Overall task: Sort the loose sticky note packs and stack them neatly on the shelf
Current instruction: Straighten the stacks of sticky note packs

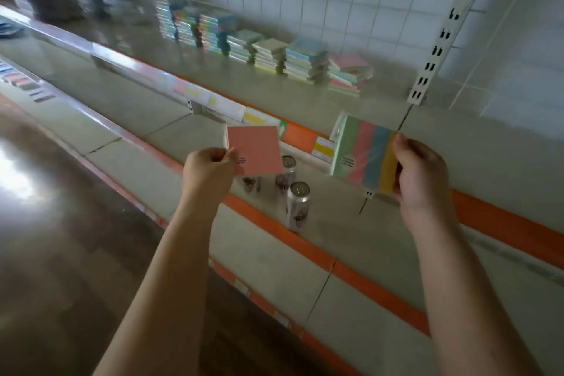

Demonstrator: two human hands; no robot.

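Observation:
My left hand (pixel 210 168) pinches a pink sticky note pack (pixel 259 149) by its lower left corner, holding it up in front of the shelf edge. My right hand (pixel 421 171) grips a larger pack striped green, pink, blue and yellow (pixel 363 156) by its right edge. Both packs hang in the air below the upper shelf (pixel 396 119). On that shelf, against the back wall, stand several stacks of sticky note packs (pixel 259 43), ending on the right with a low stack topped by a pink pack (pixel 351 73).
Three drink cans (pixel 297 206) stand on the lower shelf (pixel 351 238) under my hands. Orange price strips (pixel 381 293) run along the shelf fronts. A white slotted upright (pixel 442 40) rises at the right. More goods sit blurred at the far left of the upper shelf.

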